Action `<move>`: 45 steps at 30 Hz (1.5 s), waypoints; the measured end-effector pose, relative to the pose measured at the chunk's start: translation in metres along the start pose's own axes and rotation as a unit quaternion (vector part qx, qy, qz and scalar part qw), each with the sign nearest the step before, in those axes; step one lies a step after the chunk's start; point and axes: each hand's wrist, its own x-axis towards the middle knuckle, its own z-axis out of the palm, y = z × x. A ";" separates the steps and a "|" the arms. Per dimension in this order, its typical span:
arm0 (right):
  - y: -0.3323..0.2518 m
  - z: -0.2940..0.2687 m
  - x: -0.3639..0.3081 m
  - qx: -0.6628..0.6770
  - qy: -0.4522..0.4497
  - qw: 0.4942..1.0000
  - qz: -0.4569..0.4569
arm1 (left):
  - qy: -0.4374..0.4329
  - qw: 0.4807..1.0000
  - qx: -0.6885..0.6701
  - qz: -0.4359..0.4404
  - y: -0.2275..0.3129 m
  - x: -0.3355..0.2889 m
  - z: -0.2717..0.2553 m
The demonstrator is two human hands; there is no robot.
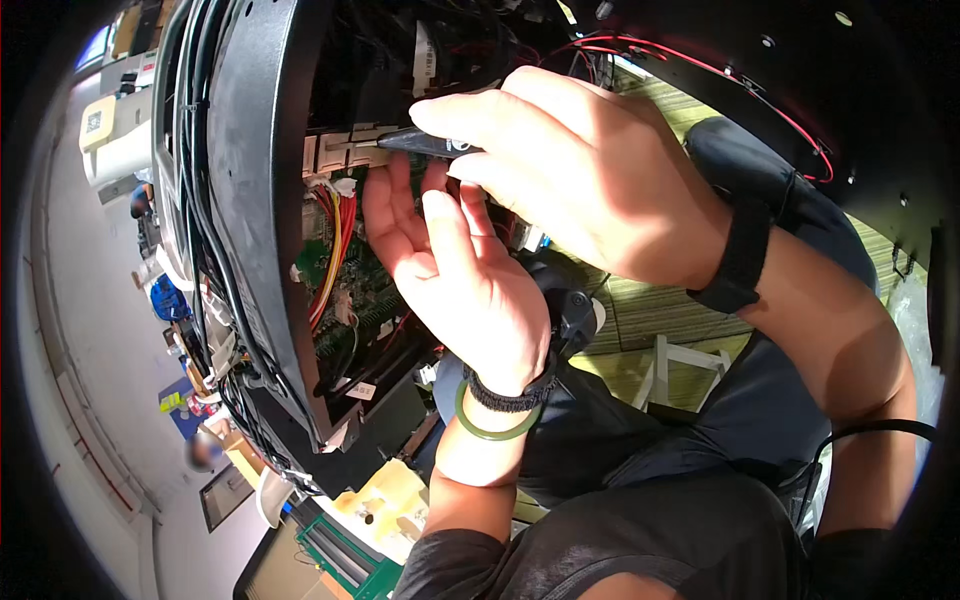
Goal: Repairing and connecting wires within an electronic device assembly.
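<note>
My right hand [575,165] pinches a black-handled screwdriver [428,143], its thin metal tip reaching left to a beige connector block [335,152] inside a black metal cabinet [250,180]. Below the screwdriver, my left hand [455,260] is raised palm toward me, fingers apart and slightly curled. Its fingertips lie close under the block's right end; whether they touch it I cannot tell. A bundle of red and yellow wires [338,245] hangs below the block, in front of a green circuit board [375,285].
Black cables [205,210] run down the cabinet's outer left side. A black panel [850,90] with a red wire [735,75] stands at upper right. Below are my legs, a white stool frame [680,370] and green carpet [600,320]. Cluttered benches and people appear at far left.
</note>
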 end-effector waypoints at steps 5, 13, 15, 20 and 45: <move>0.001 -0.003 -0.001 0.047 -0.005 0.999 0.017 | 0.020 1.000 -0.001 -0.014 -0.003 -0.002 0.003; 0.003 -0.002 -0.003 0.066 0.020 0.998 0.005 | 0.043 0.999 0.024 0.003 -0.005 -0.001 0.009; 0.006 -0.005 -0.003 0.038 0.018 0.999 0.006 | 0.055 0.998 0.035 -0.008 -0.011 -0.001 0.005; 0.013 -0.012 -0.008 0.029 0.001 1.000 -0.006 | 0.087 0.995 0.005 -0.053 -0.014 -0.006 -0.001; 0.016 0.023 -0.022 -0.129 -0.074 0.989 -0.002 | -0.003 0.980 0.192 0.052 -0.078 -0.007 -0.007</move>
